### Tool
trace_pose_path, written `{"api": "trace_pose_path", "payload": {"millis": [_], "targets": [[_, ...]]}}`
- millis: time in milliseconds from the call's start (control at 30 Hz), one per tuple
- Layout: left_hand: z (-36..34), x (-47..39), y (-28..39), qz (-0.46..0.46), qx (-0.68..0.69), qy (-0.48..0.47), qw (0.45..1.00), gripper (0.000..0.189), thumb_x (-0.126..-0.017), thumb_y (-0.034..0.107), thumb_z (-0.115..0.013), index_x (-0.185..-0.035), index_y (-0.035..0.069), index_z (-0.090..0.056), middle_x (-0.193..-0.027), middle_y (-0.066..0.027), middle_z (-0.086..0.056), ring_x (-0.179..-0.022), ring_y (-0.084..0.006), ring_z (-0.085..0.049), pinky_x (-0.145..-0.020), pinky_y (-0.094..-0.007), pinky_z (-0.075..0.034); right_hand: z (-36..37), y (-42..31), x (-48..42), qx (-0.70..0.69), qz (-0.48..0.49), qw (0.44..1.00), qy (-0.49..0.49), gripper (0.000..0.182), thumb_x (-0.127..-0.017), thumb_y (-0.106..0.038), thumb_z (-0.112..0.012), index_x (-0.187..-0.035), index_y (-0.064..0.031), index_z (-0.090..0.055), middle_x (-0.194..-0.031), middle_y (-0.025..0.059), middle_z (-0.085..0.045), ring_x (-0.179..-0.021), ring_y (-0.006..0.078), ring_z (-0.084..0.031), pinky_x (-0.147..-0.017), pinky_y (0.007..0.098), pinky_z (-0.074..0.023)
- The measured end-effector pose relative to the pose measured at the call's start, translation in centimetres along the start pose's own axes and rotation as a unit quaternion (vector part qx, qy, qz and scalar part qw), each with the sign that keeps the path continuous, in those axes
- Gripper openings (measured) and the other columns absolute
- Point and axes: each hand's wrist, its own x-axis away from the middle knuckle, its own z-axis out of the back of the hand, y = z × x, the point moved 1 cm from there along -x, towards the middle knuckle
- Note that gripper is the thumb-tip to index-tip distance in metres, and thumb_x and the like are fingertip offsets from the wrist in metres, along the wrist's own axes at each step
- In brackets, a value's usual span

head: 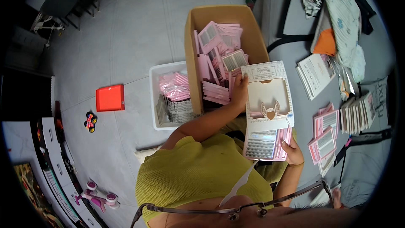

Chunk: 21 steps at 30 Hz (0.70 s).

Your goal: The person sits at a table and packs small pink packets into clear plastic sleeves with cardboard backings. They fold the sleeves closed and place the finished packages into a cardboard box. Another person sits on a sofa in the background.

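My left hand point(240, 90) grips the left side of a white carton sleeve point(264, 97) with grey printed borders and writing. A window is cut in its face, with a winged-heart cutout at the window's lower edge. Sticking out of the sleeve's near end is a pink false-eyelash kit point(262, 144), with rows of dark lash clusters on the left and slim pink tools on the right. My right hand point(293, 152) holds this kit by its right edge, thumb on top. The kit lies partly inside the sleeve; its far end is mostly hidden.
A cardboard box point(260, 34) of pink lash kits stands ahead, beside a white plastic bin point(153, 96) holding bagged pink tools and lash trays. On the grey sofa at right lie loose kits point(323, 145), a row of cartons point(357, 114) and clothes. A red tray point(109, 98) and toy car point(90, 122) lie on the floor.
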Motion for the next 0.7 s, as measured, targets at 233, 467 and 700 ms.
{"api": "trace_pose_path", "payload": {"millis": [233,467,700], "targets": [[-1.7,-0.7,1.7,0.13,0.087,-0.141,0.978,0.028,-0.093,0.015,-0.047,-0.118,0.003,-0.046,-0.109,-0.0142,-0.058,-0.097,-0.0267,-0.06,-0.084,-0.0396,-0.05,-1.4,-1.8,0.3,-0.045,-0.002,0.999,-0.009,0.06,-0.091,-0.001,-0.049,-0.143,0.0004,-0.019,-0.139,0.0067,-0.035,-0.126,0.0151,-0.035,-0.104,0.0287,-0.0286],[-4.1,0.3,1.0,0.191,0.071,-0.2,0.958,0.046,-0.099,0.03,-0.03,-0.124,-0.006,-0.042,-0.12,-0.0207,-0.054,-0.105,-0.0326,-0.057,-0.092,-0.0432,-0.046,-1.8,-2.2,2.2,-0.096,0.026,0.995,-0.004,0.057,-0.092,-0.007,-0.051,-0.141,0.0008,-0.024,-0.134,0.0074,-0.041,-0.121,0.0143,-0.042,-0.101,0.0284,-0.0343],[-5.9,1.2,0.3,0.194,0.018,-0.187,0.963,0.039,-0.1,0.024,-0.027,-0.123,-0.003,-0.041,-0.119,-0.0206,-0.052,-0.103,-0.0314,-0.057,-0.089,-0.0419,-0.048,-1.7,-1.2,4.7,-0.051,0.073,0.994,0.057,0.058,-0.091,-0.008,-0.052,-0.141,0.0008,-0.024,-0.138,0.0073,-0.038,-0.125,0.0141,-0.036,-0.104,0.0272,-0.0281]]}}
